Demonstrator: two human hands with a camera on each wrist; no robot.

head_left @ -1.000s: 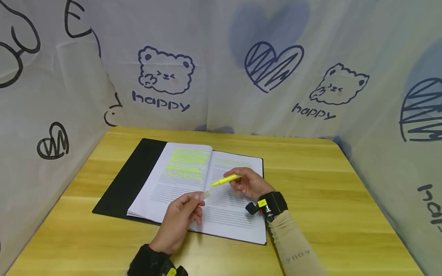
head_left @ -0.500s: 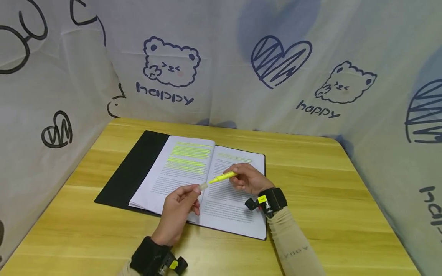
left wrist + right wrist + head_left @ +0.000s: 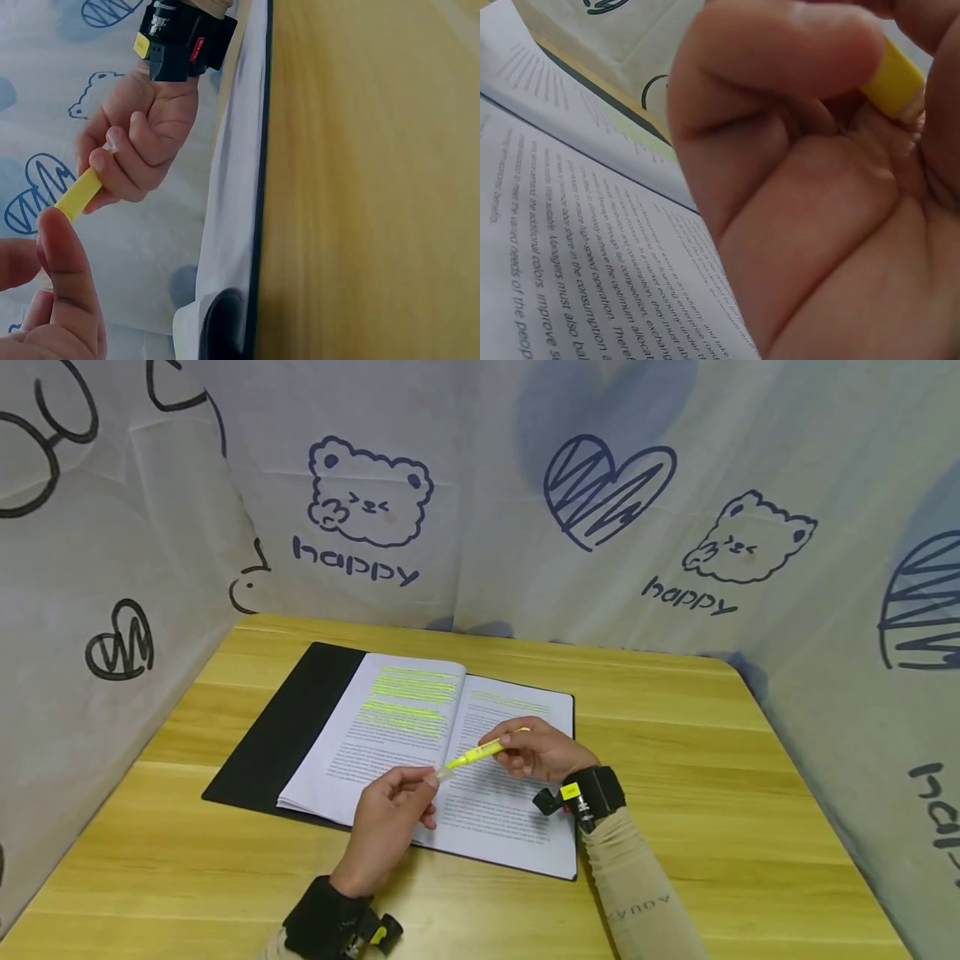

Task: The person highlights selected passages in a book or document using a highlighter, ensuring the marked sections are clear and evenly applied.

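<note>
In the head view, my right hand (image 3: pixel 542 752) holds a yellow highlighter (image 3: pixel 480 752) slanting down to the left, its tip at the mouth of a small translucent cap (image 3: pixel 444 774). My left hand (image 3: pixel 388 817) pinches that cap between thumb and fingertips. Both hands are above an open book of printed pages (image 3: pixel 502 827). Seen from the left wrist, the highlighter (image 3: pixel 81 193) runs from the curled right fingers to the left thumb, which hides the cap. In the right wrist view only a short yellow piece of the highlighter (image 3: pixel 897 78) shows past the thumb.
The book's black cover (image 3: pixel 281 739) extends to the left on the wooden table (image 3: pixel 675 793). Yellow highlighted lines (image 3: pixel 408 697) cover the upper left page, with fainter ones atop the right page. White cloth walls (image 3: pixel 480 527) with drawings stand behind and at both sides.
The highlighter's tip and the cap have come together from a visible gap to meeting end to end. The head view has also shifted slightly.
</note>
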